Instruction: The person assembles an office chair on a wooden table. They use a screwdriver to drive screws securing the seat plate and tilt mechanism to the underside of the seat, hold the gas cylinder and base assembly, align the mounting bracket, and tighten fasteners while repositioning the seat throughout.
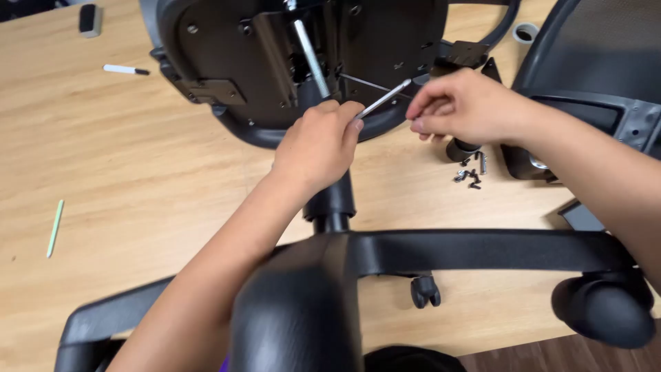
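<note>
An upturned black office chair lies on the wooden table, its seat underside facing me and its star base with a caster nearest the camera. My left hand is closed at the top of the black gas-lift column, fingertips on the lower end of a thin silver rod. My right hand pinches the rod's upper end near the seat edge.
A small heap of dark screws lies right of my hands. A mesh chair back lies at the right. A white marker, a green stick, a black block and a tape roll lie on the table.
</note>
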